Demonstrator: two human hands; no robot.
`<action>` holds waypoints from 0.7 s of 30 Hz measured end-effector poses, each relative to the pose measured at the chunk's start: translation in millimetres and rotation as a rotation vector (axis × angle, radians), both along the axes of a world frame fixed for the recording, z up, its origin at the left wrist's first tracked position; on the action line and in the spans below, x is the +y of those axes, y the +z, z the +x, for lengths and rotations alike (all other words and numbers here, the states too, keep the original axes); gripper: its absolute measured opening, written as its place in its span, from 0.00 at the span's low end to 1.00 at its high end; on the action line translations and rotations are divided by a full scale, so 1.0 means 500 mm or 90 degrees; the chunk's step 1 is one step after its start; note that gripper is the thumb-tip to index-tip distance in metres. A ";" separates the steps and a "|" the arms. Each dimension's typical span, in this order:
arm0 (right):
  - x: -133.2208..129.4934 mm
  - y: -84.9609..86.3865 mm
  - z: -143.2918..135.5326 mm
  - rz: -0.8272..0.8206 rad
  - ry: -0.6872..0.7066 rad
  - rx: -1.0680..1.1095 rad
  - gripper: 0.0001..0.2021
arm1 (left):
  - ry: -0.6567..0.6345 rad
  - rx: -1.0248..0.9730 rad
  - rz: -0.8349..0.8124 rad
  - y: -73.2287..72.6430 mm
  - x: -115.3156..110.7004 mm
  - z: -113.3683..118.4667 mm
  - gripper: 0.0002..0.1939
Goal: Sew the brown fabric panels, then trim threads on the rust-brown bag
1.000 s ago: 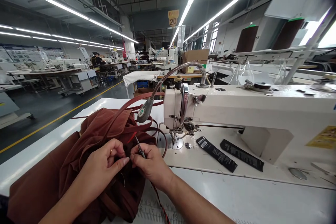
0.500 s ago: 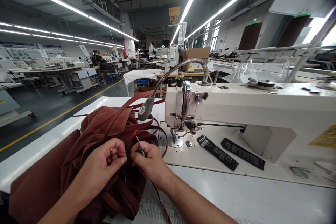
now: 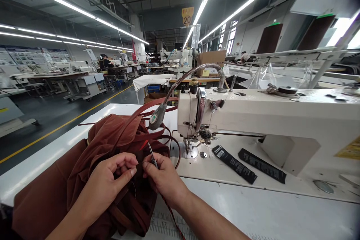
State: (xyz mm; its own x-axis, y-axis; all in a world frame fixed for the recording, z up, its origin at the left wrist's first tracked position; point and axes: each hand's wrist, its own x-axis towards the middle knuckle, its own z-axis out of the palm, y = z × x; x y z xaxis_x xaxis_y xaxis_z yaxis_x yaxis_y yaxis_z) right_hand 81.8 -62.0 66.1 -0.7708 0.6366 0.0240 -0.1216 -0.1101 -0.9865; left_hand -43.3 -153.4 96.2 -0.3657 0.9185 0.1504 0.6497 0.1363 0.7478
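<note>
My left hand (image 3: 119,172) is over a heap of reddish-brown fabric (image 3: 112,129), thumb and fingers drawn together in a pinch. Whatever may be between its fingertips is too small to make out. Close beside it, my right hand (image 3: 164,180) is closed around thread snips (image 3: 152,155), their thin metal points sticking up past the fingers. A red-and-black cord (image 3: 173,215) trails down from beneath this hand. Narrow brown straps (image 3: 140,110) loop out of the fabric toward the sewing machine (image 3: 187,116). A small gap separates the two hands' fingertips.
Two black printed labels (image 3: 234,164) lie on the machine bed. A bendy-necked lamp (image 3: 157,117) hangs over the fabric. Ruler markings (image 3: 164,227) show at the table's front. Thread cones (image 3: 269,38) stand at upper right. A person (image 3: 104,63) sits far left.
The fingertips of my two hands have moved slightly apart. The snips' points have shifted a little to the right. The camera view has shifted slightly.
</note>
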 end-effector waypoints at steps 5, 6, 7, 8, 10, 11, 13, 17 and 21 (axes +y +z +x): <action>-0.023 0.010 0.042 0.114 -0.026 0.005 0.16 | 0.020 -0.004 0.012 0.000 -0.001 0.002 0.13; -0.031 0.007 0.050 0.120 -0.016 0.006 0.18 | 0.022 0.000 0.014 0.000 0.000 0.003 0.13; -0.039 0.004 0.057 0.116 -0.003 0.005 0.20 | 0.023 0.005 0.014 0.001 0.000 0.004 0.13; -0.047 0.001 0.063 0.100 0.010 0.006 0.21 | 0.025 0.009 0.016 0.001 0.000 0.005 0.13; -0.058 -0.002 0.067 0.060 0.016 0.020 0.22 | 0.032 0.014 0.026 0.001 0.000 0.007 0.12; -0.059 -0.001 0.066 0.046 0.006 0.032 0.22 | 0.035 0.015 0.030 0.001 -0.001 0.007 0.12; -0.053 0.007 0.057 0.034 -0.028 0.030 0.19 | 0.035 0.015 0.036 0.000 -0.002 0.007 0.13; -0.017 0.028 0.022 0.060 -0.076 -0.053 0.10 | 0.033 0.023 0.042 -0.006 -0.006 0.007 0.11; 0.005 0.020 -0.007 0.001 -0.022 -0.079 0.07 | 0.031 0.025 0.042 -0.009 -0.008 0.008 0.11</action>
